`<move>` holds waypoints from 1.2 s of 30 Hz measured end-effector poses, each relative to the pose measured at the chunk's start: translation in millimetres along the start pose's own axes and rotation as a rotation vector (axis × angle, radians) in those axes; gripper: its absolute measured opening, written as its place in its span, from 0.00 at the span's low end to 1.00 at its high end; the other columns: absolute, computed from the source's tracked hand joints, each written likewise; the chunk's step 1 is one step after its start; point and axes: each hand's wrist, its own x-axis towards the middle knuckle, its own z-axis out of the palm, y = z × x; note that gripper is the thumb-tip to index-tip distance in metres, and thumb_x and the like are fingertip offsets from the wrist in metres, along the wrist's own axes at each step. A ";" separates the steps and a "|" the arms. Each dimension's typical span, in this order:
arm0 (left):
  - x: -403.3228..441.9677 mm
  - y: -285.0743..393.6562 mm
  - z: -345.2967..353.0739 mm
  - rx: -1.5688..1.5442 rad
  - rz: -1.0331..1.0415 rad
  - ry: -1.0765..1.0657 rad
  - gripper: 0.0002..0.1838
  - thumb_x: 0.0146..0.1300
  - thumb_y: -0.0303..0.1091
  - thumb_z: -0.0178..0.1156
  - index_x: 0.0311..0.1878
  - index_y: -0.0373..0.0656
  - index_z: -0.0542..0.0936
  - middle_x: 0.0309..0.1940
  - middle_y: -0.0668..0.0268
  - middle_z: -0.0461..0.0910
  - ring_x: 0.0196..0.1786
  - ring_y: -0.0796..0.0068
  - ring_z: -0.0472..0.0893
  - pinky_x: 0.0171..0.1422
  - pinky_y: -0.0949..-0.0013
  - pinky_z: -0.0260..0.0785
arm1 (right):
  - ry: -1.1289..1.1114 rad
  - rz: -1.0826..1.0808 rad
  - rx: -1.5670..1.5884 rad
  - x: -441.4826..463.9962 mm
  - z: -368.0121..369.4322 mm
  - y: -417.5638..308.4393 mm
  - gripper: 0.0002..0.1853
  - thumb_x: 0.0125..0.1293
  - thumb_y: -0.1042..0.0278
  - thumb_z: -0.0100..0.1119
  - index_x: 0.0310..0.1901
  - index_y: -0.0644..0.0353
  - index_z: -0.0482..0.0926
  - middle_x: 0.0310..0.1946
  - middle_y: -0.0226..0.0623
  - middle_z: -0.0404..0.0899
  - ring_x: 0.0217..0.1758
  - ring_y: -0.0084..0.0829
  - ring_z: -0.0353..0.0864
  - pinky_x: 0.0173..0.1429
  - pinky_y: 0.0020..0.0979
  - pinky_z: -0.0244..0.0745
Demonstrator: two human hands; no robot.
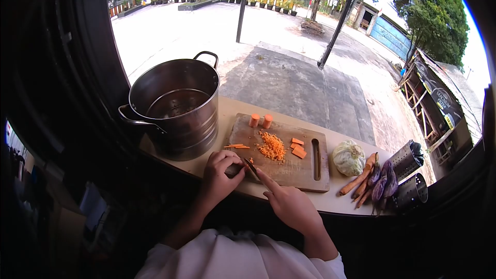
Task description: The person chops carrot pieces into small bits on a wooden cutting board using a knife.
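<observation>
My right hand (289,202) grips a knife (251,167), its index finger stretched along the back of the blade. The blade is over the near left part of a wooden cutting board (243,130). Close beside the blade, my left hand (223,171) is closed with its fingers curled and the thumb pressed in; what it pinches is hidden. On the board lie a heap of finely diced carrot (272,146), thin carrot sticks (237,146) and several flat carrot slices (298,150). Two carrot chunks (254,120) stand upright at the far edge.
A large two-handled steel pot (199,124) stands left of the board. To the right are a cabbage (349,157), whole carrots (364,174), purple eggplants (383,182) and two perforated metal holders (412,193). The narrow counter (333,204) ends just before my body; paved ground lies beyond.
</observation>
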 end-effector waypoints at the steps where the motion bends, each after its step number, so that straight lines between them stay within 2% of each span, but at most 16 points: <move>1: -0.1 0.8 -0.2 0.010 0.001 0.000 0.10 0.52 0.25 0.75 0.36 0.43 0.83 0.41 0.64 0.83 0.48 0.57 0.82 0.55 0.57 0.74 | -0.002 0.001 -0.003 -0.1 -0.2 -0.4 0.35 0.77 0.64 0.51 0.83 0.40 0.54 0.26 0.59 0.81 0.32 0.60 0.84 0.41 0.56 0.75; 6: 0.2 3.8 -1.3 0.041 -0.001 -0.005 0.11 0.51 0.23 0.75 0.36 0.40 0.84 0.41 0.62 0.84 0.48 0.57 0.82 0.56 0.59 0.74 | -0.008 0.005 -0.014 1.6 1.4 -1.5 0.36 0.77 0.64 0.51 0.83 0.40 0.53 0.25 0.58 0.81 0.31 0.59 0.84 0.40 0.57 0.75; 12: 0.1 3.1 -1.0 0.037 -0.001 -0.012 0.10 0.51 0.22 0.74 0.36 0.40 0.83 0.41 0.62 0.83 0.48 0.57 0.82 0.55 0.59 0.74 | 0.028 -0.033 -0.032 15.9 10.7 3.3 0.35 0.78 0.64 0.51 0.83 0.41 0.53 0.25 0.57 0.81 0.31 0.60 0.83 0.40 0.57 0.76; 18: -0.6 0.2 1.1 0.049 -0.005 -0.005 0.10 0.52 0.25 0.74 0.36 0.42 0.83 0.41 0.63 0.82 0.47 0.56 0.81 0.55 0.57 0.74 | 0.019 0.010 -0.024 11.1 -0.8 -2.7 0.35 0.78 0.63 0.51 0.83 0.40 0.55 0.26 0.57 0.81 0.32 0.59 0.84 0.41 0.56 0.76; 27: -1.4 -1.7 2.5 0.049 0.005 0.018 0.11 0.51 0.24 0.76 0.35 0.40 0.82 0.39 0.61 0.81 0.47 0.56 0.81 0.54 0.58 0.73 | -0.025 0.023 -0.038 12.0 3.9 -4.9 0.35 0.78 0.64 0.51 0.83 0.40 0.54 0.25 0.58 0.81 0.30 0.60 0.83 0.40 0.57 0.75; 30: -0.3 1.2 0.6 0.054 0.002 -0.001 0.11 0.51 0.23 0.75 0.35 0.40 0.82 0.39 0.61 0.81 0.47 0.56 0.81 0.54 0.58 0.73 | -0.037 0.000 -0.059 24.4 5.9 -1.7 0.34 0.80 0.64 0.49 0.83 0.45 0.53 0.27 0.55 0.82 0.31 0.56 0.85 0.39 0.55 0.78; 33: -0.6 0.3 1.0 0.056 0.003 0.001 0.11 0.51 0.23 0.75 0.35 0.40 0.82 0.39 0.61 0.81 0.47 0.56 0.81 0.54 0.58 0.73 | -0.041 -0.014 -0.056 25.9 3.4 -1.0 0.34 0.80 0.63 0.49 0.84 0.45 0.53 0.27 0.55 0.82 0.31 0.56 0.85 0.39 0.55 0.78; 36: -1.4 -0.9 2.2 0.065 0.010 0.023 0.11 0.51 0.24 0.75 0.35 0.40 0.82 0.39 0.61 0.81 0.47 0.56 0.81 0.54 0.58 0.73 | 0.005 0.017 -0.010 20.3 3.8 -2.9 0.34 0.79 0.63 0.51 0.83 0.41 0.55 0.25 0.60 0.80 0.31 0.61 0.83 0.40 0.57 0.75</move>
